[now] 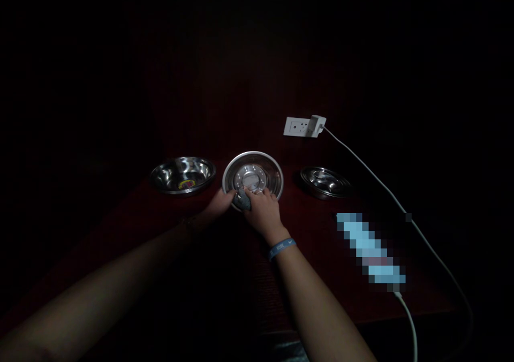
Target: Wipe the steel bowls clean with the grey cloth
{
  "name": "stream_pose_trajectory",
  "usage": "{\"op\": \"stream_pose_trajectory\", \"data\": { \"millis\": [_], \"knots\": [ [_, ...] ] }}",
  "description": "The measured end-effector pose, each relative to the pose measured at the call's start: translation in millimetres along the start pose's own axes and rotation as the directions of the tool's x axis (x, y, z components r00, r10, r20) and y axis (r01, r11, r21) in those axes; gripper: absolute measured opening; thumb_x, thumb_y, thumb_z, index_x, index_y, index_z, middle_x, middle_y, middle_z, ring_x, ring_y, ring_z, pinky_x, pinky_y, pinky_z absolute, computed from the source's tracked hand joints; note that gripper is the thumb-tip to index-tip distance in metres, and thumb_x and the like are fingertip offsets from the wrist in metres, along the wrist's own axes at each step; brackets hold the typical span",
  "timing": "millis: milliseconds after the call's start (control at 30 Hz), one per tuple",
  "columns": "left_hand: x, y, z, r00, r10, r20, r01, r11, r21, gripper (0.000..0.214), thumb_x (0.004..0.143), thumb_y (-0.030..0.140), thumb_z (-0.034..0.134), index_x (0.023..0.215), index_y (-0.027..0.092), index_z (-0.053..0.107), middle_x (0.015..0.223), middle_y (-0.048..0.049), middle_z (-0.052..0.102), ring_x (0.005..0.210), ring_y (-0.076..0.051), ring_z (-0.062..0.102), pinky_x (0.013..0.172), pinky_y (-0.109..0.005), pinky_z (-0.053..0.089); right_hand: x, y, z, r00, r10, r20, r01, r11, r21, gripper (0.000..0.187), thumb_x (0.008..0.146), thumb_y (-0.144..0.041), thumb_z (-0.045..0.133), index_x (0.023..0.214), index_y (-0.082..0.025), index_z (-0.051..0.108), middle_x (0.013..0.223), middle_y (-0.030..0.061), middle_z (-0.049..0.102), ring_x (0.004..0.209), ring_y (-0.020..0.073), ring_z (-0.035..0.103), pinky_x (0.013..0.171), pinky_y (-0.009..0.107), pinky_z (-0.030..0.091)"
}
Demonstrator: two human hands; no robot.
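A shiny steel bowl point(276, 172) is tilted up so that its inside faces me. At its lower left rim, my left hand point(220, 203) is closed, with the thumb on the edge; its other fingers are in shadow. My right hand point(263, 209), with a blue wristband point(282, 248), reaches over the lower rim, fingers bent into the bowl. Against its thumb sits a dark grey-green lump point(242, 199), perhaps a scrubber or a stone, close to my left thumb too. The right palm is hidden.
Steel bowls stand to the left point(206, 177) and to the right point(325, 182) on the dark red table point(309, 276). A white charger point(317, 125) is in a wall socket point(295, 127); its cable point(371, 173) runs down the right side. A bright pixelated oblong point(371, 249) lies at right.
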State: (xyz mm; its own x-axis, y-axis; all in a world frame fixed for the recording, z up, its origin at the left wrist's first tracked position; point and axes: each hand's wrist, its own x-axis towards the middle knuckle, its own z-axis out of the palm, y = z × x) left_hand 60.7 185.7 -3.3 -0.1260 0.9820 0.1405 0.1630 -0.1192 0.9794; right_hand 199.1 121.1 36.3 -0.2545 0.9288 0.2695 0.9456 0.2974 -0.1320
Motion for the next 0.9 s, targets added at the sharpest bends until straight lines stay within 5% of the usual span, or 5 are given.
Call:
{"op": "stream_pose_trajectory", "data": {
  "millis": [267, 900],
  "knots": [
    [-1.9, 2.5, 2.9, 0.996, -0.08, -0.03, 0.078, 0.995, -0.059, 0.029, 0.073, 0.01, 0.056, 0.101, 0.012, 0.065, 0.109, -0.0112, 0.072, 0.109, -0.024, 0.064, 0.102, -0.039, 0.045, 0.1, 0.7, 0.6, 1.0, -0.004, -0.011, 0.004, 1.0, -0.007, 0.052, 0.085, -0.028, 0.055, 0.136, -0.024, 0.05, 0.122, 0.0104, 0.063, 0.119, 0.0302, 0.048, 0.093, 0.041, 0.039],
    [-3.6, 5.5, 1.5, 1.0, -0.023, 0.021, 0.024, 0.999, -0.048, 0.031, 0.075, 0.012, 0.057, 0.104, 0.013, 0.067, 0.093, -0.0081, 0.075, 0.104, -0.024, 0.067, 0.101, -0.04, 0.046, 0.5, 0.5, -0.8, 1.0, 0.009, 0.01, -0.009, 1.0, -0.026, 0.052, 0.084, -0.029, 0.056, 0.136, -0.024, 0.05, 0.122, 0.0108, 0.064, 0.119, 0.029, 0.049, 0.094, 0.04, 0.039]
  ]
}}
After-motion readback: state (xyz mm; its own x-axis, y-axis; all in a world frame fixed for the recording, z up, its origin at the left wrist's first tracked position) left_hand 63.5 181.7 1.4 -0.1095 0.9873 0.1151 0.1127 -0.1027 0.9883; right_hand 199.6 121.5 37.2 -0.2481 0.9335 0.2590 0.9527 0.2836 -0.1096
